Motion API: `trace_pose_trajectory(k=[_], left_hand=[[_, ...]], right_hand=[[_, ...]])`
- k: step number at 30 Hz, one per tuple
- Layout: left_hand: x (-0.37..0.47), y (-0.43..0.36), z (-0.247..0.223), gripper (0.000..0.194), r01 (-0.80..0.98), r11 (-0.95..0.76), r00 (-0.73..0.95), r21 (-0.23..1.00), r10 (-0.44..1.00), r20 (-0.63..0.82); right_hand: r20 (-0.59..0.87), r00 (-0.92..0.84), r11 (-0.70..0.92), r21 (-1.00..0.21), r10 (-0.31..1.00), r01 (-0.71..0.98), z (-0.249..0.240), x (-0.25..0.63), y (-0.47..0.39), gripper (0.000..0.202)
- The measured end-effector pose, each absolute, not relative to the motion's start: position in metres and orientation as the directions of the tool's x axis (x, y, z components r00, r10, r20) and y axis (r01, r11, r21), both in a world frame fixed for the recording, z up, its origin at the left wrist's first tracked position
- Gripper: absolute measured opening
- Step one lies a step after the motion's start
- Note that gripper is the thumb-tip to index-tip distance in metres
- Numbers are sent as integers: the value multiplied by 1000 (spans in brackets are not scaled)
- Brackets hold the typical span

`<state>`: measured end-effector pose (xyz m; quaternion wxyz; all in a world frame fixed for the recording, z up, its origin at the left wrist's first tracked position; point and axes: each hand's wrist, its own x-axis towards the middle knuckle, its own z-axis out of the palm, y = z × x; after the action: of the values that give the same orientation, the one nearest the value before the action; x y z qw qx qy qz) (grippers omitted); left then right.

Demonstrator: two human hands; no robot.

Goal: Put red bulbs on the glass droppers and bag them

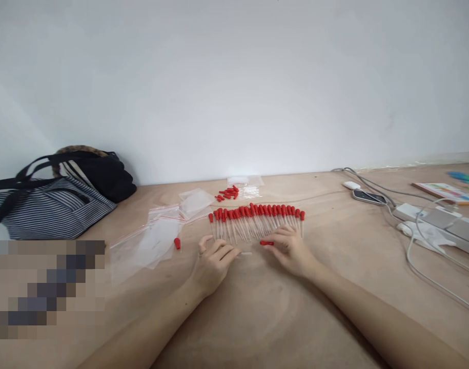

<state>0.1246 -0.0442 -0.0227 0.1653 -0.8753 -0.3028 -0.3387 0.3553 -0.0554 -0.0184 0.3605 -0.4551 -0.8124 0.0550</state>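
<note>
Pinches a bare tube [247, 253] in left fingers [223, 252], red bulb [265, 243] in right fingers [283, 238], with many droppers [252, 212] assembled at twelve o'clock, loose bulbs [230, 192] and bare tubes [251, 191] left beyond.

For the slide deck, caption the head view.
Left hand holds a clear tube, right hand a red bulb, below a row of red-capped droppers.
</note>
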Motion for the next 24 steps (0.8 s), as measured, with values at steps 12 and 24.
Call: trace_pose_trajectory(k=[12,24], left_hand=[[123,-44,-23,25,613,-788,611,-51,433,663],[126,-48,-21,31,585,-808,638,-64,410,652]], right_hand=[[534,-413,653,-409,738,637,-23,340,-63,16],[548,-506,740,-397,666,543,-28,341,-56,12]])
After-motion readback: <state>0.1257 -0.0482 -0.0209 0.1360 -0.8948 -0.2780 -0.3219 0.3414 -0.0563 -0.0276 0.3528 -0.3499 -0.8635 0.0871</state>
